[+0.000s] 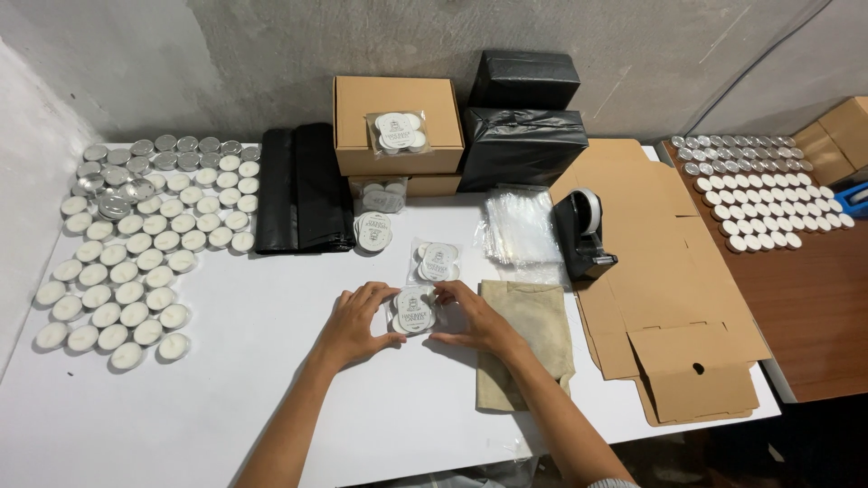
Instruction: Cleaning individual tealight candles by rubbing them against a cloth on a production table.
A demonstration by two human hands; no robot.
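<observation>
Head view. I see a small clear packet of candles [414,312], flat on the white table [244,398]; round white discs with dark print show through the plastic, stacked and overlapping.

The packet lies near the table's middle, well in from every edge. Open white surface stretches in front of it and to its left, as far as the rows of loose white candles [136,262] filling the left end. Just to its right lies a beige cloth [529,339], reaching close to the near edge. Behind it sit two more filled packets [436,260], then a cardboard box [398,126] with another packet on its lid, a folded black bag [303,188], a sheaf of clear bags [520,226] and a black tape dispenser [583,233] on flattened cardboard [669,298].

My left hand [354,323] and right hand [472,318] flank the packet, one on each side. Both are partly curled, fingertips touching its edges; thumbs press in along its near edge. The packet is pinched between the two hands and rests on the table.
</observation>
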